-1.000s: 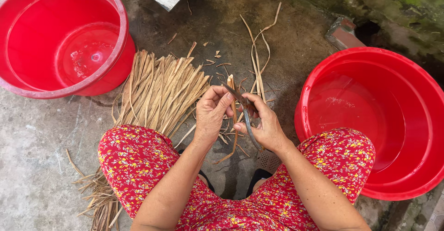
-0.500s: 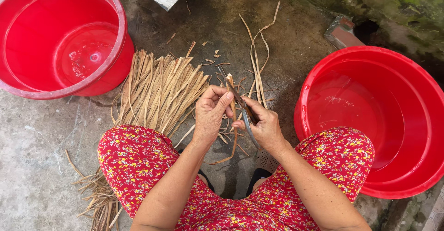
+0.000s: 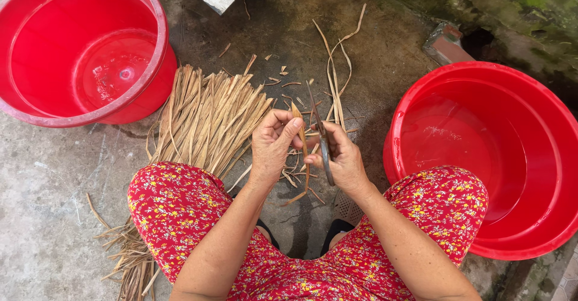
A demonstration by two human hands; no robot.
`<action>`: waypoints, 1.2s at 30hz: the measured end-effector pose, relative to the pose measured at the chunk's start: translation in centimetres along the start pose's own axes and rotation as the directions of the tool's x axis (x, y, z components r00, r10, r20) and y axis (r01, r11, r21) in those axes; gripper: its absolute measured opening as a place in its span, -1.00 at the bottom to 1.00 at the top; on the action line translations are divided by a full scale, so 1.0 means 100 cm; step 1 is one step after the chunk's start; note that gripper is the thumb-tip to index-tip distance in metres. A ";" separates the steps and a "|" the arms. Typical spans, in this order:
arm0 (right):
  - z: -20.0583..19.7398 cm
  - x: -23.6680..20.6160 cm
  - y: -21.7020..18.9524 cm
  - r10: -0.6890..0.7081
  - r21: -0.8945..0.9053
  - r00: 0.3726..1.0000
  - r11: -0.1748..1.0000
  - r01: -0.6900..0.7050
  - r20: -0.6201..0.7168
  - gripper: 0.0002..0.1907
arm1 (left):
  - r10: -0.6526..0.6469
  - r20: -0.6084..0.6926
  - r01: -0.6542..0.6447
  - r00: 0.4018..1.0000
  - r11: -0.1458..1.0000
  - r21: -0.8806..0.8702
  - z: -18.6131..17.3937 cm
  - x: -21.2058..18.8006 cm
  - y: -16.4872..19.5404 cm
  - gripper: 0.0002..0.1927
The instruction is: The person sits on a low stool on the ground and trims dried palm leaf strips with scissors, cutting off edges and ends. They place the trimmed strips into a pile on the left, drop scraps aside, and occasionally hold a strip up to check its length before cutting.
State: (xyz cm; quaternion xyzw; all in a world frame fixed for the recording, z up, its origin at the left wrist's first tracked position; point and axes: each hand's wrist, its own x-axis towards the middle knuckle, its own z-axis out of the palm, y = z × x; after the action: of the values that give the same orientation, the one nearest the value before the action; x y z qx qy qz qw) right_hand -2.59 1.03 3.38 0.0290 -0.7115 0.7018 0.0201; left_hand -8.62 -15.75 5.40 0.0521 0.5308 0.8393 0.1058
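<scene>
My left hand [image 3: 272,145] pinches a dry tan leaf strip [image 3: 301,150] that stands nearly upright between both hands. My right hand [image 3: 344,162] grips a pair of dark metal scissors [image 3: 324,147], blades pointing up beside the strip. Both hands hover above my knees, which are covered in red flowered cloth [image 3: 180,204]. A fan-shaped pile of dried leaf strips [image 3: 205,117] lies on the ground just left of my left hand. Short cut scraps [image 3: 289,84] are scattered beyond the hands.
A red plastic basin [image 3: 84,48] holding a little water stands at the upper left. A larger red basin [image 3: 500,156] sits at the right, touching my right knee. Long loose strips [image 3: 334,60] lie ahead; a mossy wall [image 3: 512,12] runs along the top right.
The hands have stayed together over the knees, shifting slightly. The scissors now stand more upright beside the strip.
</scene>
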 end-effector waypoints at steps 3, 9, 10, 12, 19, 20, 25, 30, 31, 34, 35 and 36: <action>0.004 0.004 0.002 0.041 0.154 0.998 0.987 -0.048 0.048 -0.38 | 0.020 0.025 -0.019 0.999 1.000 -0.018 0.000 -0.002 -0.004 -0.88; -0.022 0.015 -0.014 0.049 0.110 0.962 0.994 -0.020 -0.268 -0.62 | 0.012 0.144 -0.031 0.989 0.991 0.127 0.010 -0.019 -0.018 -0.72; -0.033 0.017 -0.019 0.038 0.171 0.949 0.985 0.017 -0.313 -0.63 | -0.024 0.179 -0.010 0.984 0.982 0.191 0.013 -0.023 -0.021 -0.63; -0.054 0.019 -0.030 0.020 0.300 0.925 0.948 0.103 -0.379 -0.63 | -0.381 0.291 0.304 0.877 0.911 0.277 0.024 -0.028 -0.029 -0.45; -0.088 0.009 -0.052 0.024 0.551 0.920 0.807 0.213 -0.390 -0.56 | -0.578 0.136 0.589 0.805 0.750 -0.301 0.014 -0.004 -0.041 -0.38; -0.090 0.009 -0.052 0.027 0.552 0.924 0.809 0.204 -0.381 -0.56 | -0.494 0.069 0.487 0.867 0.809 -0.329 0.003 0.007 -0.038 -0.48; -0.096 0.012 -0.047 0.109 0.338 0.952 0.941 -0.006 -0.286 -0.61 | -0.241 -0.388 0.141 0.890 0.953 -0.267 -0.058 0.039 -0.012 -0.70; -0.093 0.020 -0.035 0.381 -0.065 0.911 0.916 -0.395 -0.157 -0.52 | 0.068 -0.442 -0.125 0.894 0.987 -0.100 -0.089 0.033 0.014 -0.68; -0.089 0.020 -0.032 0.430 -0.135 0.895 0.886 -0.443 -0.118 -0.49 | 0.112 -0.428 -0.145 0.897 0.988 -0.045 -0.091 0.030 0.016 -0.66; -0.080 0.017 -0.022 0.338 -0.269 0.940 0.901 -0.340 -0.052 -0.38 | 0.123 -0.340 -0.088 0.932 0.989 0.117 -0.087 0.021 0.019 -0.66; -0.078 0.017 -0.020 0.266 -0.298 0.963 0.918 -0.263 -0.032 -0.34 | 0.099 -0.304 -0.048 0.948 0.984 0.172 -0.086 0.019 0.019 -0.66; -0.078 0.017 -0.019 0.256 -0.279 0.965 0.924 -0.261 -0.058 -0.32 | 0.072 -0.268 -0.009 0.961 0.974 0.228 -0.084 0.016 0.019 -0.67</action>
State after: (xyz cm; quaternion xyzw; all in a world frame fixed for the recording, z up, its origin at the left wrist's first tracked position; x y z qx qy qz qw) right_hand -4.28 8.77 5.50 -0.0754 -0.8023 0.5889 -0.0614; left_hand -12.11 -23.50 3.44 -0.0421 0.6306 0.7749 0.0073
